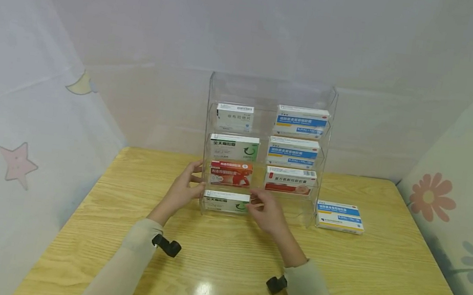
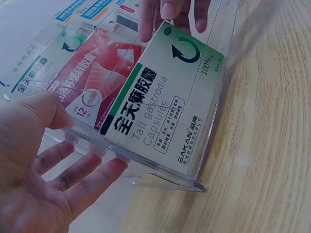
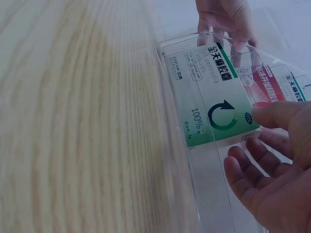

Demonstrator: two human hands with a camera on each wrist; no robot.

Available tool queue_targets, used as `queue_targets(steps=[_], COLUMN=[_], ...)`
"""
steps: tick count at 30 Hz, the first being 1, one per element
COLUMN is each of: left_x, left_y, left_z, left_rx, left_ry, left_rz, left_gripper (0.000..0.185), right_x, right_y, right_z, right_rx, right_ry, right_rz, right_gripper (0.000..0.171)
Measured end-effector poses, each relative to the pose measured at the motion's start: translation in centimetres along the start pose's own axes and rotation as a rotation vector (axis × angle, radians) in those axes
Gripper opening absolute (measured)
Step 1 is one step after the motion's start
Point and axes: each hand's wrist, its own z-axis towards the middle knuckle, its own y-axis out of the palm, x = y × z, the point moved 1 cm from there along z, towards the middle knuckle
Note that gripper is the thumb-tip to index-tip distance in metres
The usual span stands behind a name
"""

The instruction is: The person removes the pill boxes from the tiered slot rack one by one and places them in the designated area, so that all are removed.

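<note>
Bottom left in the clear rack [image 1: 271,95], a capsule box [image 1: 223,202]

Head view: left hand [image 1: 183,187] and right hand [image 1: 269,211] flank it. Left wrist: fingers apart at the rack's side. Right wrist: thumb at the box's corner; whether pinching, I cannot tell.

Both beige cloth sleeves [image 1: 119,266] are cut off by the head view's bottom edge, and so is the shiny yellow wooden surface [image 1: 220,244]. There, the smallest print on the bottom white and green cardboard box [image 1: 224,202] cannot be read. In the right wrist view, the left grip [image 3: 226,19] is cut off by the top edge.
</note>
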Motion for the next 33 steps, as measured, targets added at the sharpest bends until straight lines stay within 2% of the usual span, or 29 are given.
queue_targets(steps=[7, 14, 21, 24, 28, 33], left_x=[0.0, 0.1, 0.2, -0.9, -2.8, -3.6], left_y=[0.0, 0.0, 0.0, 0.1, 0.2, 0.1], left_z=[-0.1, -0.1, -0.2, 0.4, 1.3, 1.5], left_rx=[0.004, -0.007, -0.004, -0.001, 0.007, 0.018], left_ry=[-0.004, -0.003, 0.005, 0.0, 0.003, 0.011], left_rz=[-0.01, -0.035, -0.009, -0.002, -0.004, -0.005], left_gripper=[0.069, 0.068, 0.069, 0.07, 0.071, 0.071], right_x=[0.1, 0.2, -0.3, -0.5, -0.6, -0.6], right_y=[0.8, 1.1, 0.8, 0.4, -0.4, -1.7], right_z=[0.0, -0.3, -0.2, -0.3, -0.4, -0.6], right_rx=[0.026, 0.043, 0.037, 0.04, 0.054, 0.068], right_ry=[0.03, 0.07, 0.128, 0.144, 0.104, 0.041], right_rz=[-0.065, -0.069, -0.038, -0.004, 0.034, 0.077], right_gripper=[0.035, 0.031, 0.03, 0.031, 0.03, 0.033])
